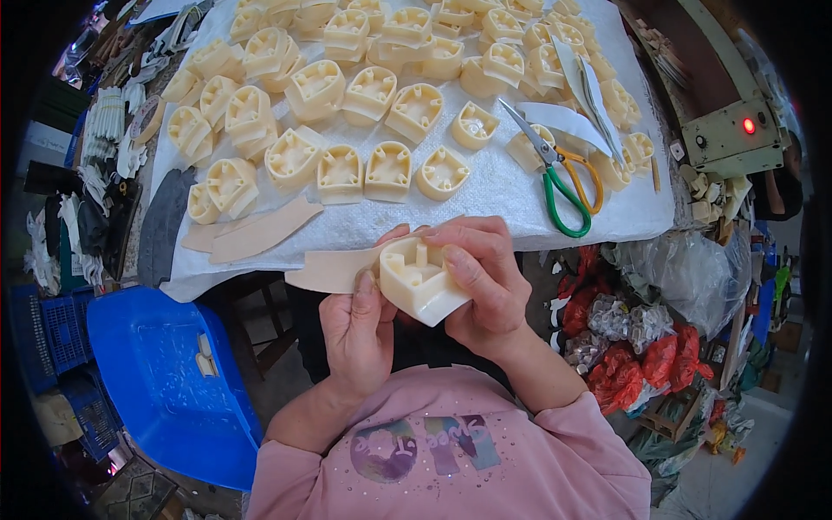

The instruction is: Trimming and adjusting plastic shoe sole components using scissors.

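A blue plastic tub (pixel 152 373) is placed at eight o'clock, with blue plastic crates (pixel 65 322) stacked beside it toward nine. Slim white pieces (pixel 106 121) are bundled at ten. At two, a control box (pixel 726 149) is fitted with a lit red lamp (pixel 749 126). Clear plastic sheeting (pixel 706 286) is bunched at three; red plastic bags (pixel 660 366) are heaped at four.

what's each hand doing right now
Left hand: closed, pinching the beige strip at the cream molded piece.
Right hand: closed, holding the cream molded piece.
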`<move>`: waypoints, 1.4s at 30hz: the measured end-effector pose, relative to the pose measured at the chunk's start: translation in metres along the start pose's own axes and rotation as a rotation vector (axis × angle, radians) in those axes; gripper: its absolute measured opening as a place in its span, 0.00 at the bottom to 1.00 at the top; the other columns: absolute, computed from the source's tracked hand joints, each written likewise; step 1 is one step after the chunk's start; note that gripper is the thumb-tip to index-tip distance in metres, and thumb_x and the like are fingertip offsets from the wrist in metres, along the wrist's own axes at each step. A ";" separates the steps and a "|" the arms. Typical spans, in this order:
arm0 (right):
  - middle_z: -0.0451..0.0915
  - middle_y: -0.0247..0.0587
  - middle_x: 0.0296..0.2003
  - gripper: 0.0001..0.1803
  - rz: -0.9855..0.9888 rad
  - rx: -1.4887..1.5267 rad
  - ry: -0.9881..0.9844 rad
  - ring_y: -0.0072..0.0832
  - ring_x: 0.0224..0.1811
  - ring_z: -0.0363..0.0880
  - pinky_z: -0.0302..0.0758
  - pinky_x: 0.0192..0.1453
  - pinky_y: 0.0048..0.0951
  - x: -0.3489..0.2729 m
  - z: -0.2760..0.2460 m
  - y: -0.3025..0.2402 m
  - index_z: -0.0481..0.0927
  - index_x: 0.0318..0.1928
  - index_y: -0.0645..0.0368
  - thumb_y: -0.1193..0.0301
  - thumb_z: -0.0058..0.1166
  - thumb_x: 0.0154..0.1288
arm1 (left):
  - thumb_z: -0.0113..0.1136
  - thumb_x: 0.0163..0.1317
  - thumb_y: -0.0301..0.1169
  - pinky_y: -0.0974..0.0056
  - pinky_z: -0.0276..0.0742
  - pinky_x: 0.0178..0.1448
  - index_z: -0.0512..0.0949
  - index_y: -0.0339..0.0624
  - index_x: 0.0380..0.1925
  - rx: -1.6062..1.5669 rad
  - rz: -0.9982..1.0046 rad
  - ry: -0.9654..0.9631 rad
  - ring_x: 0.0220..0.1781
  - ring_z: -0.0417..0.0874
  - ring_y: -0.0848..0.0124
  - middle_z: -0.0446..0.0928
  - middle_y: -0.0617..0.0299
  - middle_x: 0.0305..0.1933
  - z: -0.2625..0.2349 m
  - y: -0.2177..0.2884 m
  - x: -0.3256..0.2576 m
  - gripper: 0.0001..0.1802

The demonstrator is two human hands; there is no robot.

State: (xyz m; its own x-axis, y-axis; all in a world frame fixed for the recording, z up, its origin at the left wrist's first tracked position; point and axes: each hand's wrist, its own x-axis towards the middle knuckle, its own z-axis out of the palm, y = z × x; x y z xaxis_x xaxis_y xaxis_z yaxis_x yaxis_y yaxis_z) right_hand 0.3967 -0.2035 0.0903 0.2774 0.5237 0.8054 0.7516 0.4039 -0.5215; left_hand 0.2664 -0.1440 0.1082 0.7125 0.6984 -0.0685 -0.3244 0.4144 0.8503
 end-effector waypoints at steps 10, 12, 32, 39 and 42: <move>0.79 0.37 0.40 0.27 0.018 -0.237 -0.113 0.35 0.37 0.69 0.59 0.45 0.39 0.009 -0.017 -0.004 0.76 0.47 0.50 0.77 0.61 0.40 | 0.41 0.72 0.33 0.59 0.75 0.58 0.66 0.22 0.55 0.309 0.209 0.055 0.54 0.78 0.60 0.71 0.44 0.58 -0.021 0.012 0.009 0.22; 0.76 0.35 0.36 0.21 0.005 -0.432 -0.261 0.35 0.39 0.68 0.54 0.46 0.43 0.018 -0.022 -0.018 0.78 0.41 0.46 0.73 0.60 0.40 | 0.43 0.71 0.29 0.65 0.77 0.54 0.74 0.22 0.48 0.426 0.283 0.069 0.47 0.81 0.66 0.79 0.48 0.47 -0.018 0.018 0.009 0.18; 0.66 0.38 0.32 0.25 0.170 -0.582 -0.594 0.36 0.40 0.65 0.52 0.47 0.46 0.022 -0.029 -0.022 0.76 0.41 0.47 0.75 0.61 0.36 | 0.46 0.71 0.31 0.63 0.78 0.55 0.74 0.25 0.51 0.505 0.009 0.057 0.50 0.79 0.67 0.78 0.49 0.49 -0.006 0.003 0.010 0.18; 0.66 0.39 0.31 0.24 0.166 -0.525 -0.504 0.36 0.38 0.65 0.52 0.43 0.43 0.009 -0.032 -0.014 0.77 0.42 0.49 0.74 0.63 0.37 | 0.46 0.71 0.31 0.62 0.79 0.54 0.75 0.25 0.48 0.315 -0.023 0.047 0.48 0.81 0.65 0.78 0.48 0.48 -0.007 0.003 0.017 0.17; 0.66 0.39 0.31 0.24 0.247 -0.445 -0.518 0.36 0.38 0.65 0.52 0.43 0.42 0.009 -0.034 -0.015 0.78 0.42 0.49 0.73 0.63 0.37 | 0.45 0.71 0.30 0.61 0.81 0.52 0.75 0.26 0.45 0.108 -0.083 0.114 0.45 0.83 0.64 0.79 0.48 0.46 -0.015 -0.001 0.018 0.16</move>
State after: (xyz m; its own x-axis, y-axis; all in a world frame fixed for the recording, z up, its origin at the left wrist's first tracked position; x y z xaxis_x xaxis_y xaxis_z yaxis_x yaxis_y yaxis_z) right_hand 0.4084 -0.2305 0.1150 0.2338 0.8930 0.3846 0.9066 -0.0574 -0.4180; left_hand 0.2703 -0.1235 0.0984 0.6568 0.7286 -0.1943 -0.1946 0.4127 0.8898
